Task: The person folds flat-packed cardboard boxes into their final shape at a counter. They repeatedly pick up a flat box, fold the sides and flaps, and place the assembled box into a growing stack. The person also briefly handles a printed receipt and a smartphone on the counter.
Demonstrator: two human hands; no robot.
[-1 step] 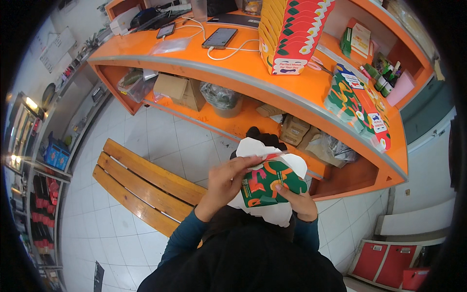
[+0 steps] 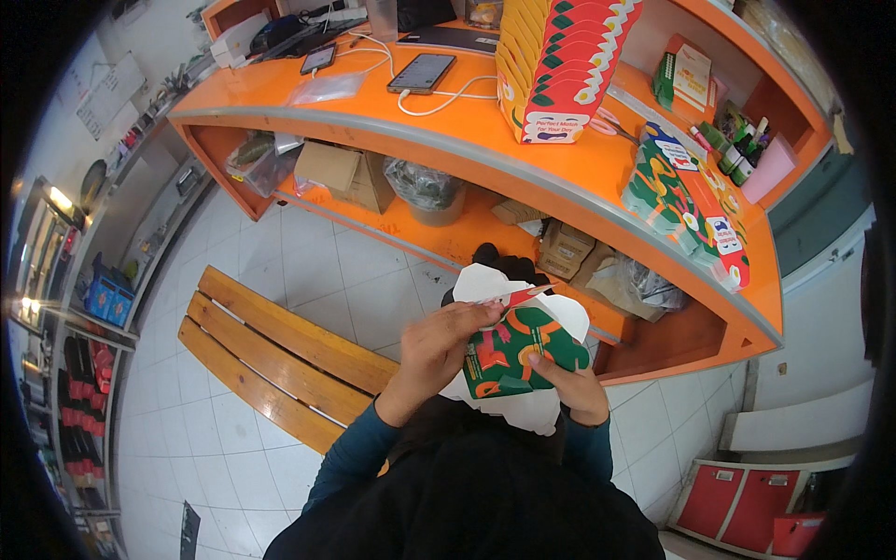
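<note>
Above my lap, a green patterned paper food carton [image 2: 523, 350], partly unfolded, lies over white card flaps [image 2: 532, 413]. My left hand [image 2: 434, 353] is closed at its upper left edge, fingers pinching a red-and-white flap [image 2: 519, 296] that sticks up at an angle. My right hand [image 2: 574, 387] grips the right side, thumb lying on the green face and the other fingers hidden beneath. How many card layers lie under the carton is hidden.
On the orange counter [image 2: 373, 98] ahead stand a nested stack of red-and-yellow cartons [image 2: 569, 79], flat green cartons [image 2: 672, 191] and a phone [image 2: 422, 72] on a cable. Below it, a shelf holds cardboard boxes [image 2: 341, 173]. A wooden bench [image 2: 280, 359] is at left.
My left hand has shifted slightly, and the red-and-white flap in its fingers is lifted and turned, showing more of its length. My right hand stays put.
</note>
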